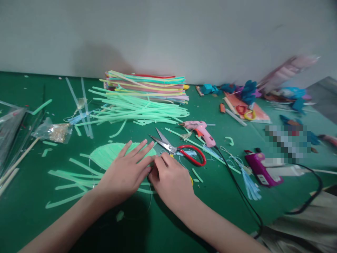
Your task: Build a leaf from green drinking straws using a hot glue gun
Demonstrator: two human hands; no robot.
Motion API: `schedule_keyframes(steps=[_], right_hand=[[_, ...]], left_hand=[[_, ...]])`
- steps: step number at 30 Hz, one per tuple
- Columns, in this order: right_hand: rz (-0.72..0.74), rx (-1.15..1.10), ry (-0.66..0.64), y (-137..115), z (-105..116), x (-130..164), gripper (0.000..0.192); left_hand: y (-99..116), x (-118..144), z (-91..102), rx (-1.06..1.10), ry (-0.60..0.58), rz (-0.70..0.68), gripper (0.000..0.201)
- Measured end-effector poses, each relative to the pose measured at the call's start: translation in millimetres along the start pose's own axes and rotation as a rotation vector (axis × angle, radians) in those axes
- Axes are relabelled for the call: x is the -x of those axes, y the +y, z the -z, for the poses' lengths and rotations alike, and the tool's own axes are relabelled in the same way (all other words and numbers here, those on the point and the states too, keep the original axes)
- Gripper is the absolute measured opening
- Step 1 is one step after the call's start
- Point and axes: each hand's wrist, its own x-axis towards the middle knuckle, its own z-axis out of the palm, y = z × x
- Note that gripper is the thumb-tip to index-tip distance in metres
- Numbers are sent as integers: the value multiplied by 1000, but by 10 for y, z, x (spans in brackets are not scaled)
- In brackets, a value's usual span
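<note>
The left hand (123, 172) lies flat, fingers apart, on the green fan shape (105, 156); the right hand (171, 181) pinches its right edge, scissors (181, 149) just beyond.

A plain pale wall (168, 31) fills the upper part of the frame — bare, grey-white, evenly and softly lit, with a faint shadow at upper left of centre. Below it runs the bench (31, 211), covered in dark green cloth that reaches the lower edge — a grey surface (326, 98) shows at far right.
</note>
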Motion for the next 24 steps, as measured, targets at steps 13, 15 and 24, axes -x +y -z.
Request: schedule_keyframes(steps=[13, 15, 24], right_hand=[[-96, -188, 57, 438, 399, 47, 9], [-154, -189, 85, 509, 499, 81, 11], [11, -197, 65, 577, 456, 166, 16]], left_hand=[[-15, -3, 31, 56, -27, 15, 40], [-42, -16, 92, 113, -38, 22, 43], [-193, 317, 322, 70, 128, -67, 35]])
